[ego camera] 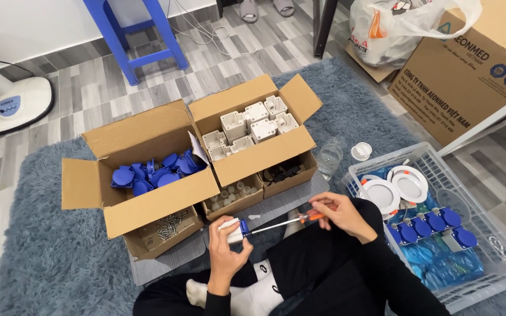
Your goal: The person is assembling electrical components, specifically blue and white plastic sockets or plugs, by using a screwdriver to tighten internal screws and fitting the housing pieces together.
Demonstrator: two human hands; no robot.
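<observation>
The left hand (228, 246) has its fingers wrapped tight around a small white-and-blue socket piece (233, 229), held above the lap over the grey rug (48, 257). The right hand (341, 213) pinches the orange handle of a screwdriver (288, 221), whose shaft runs level to the piece and meets it. Ahead stand open cardboard boxes: one of blue caps (153, 172), one of white housings (253, 126), one of screws (171, 225). To the right sits a white plastic basket (475, 234) with assembled blue sockets (431, 225)
</observation>
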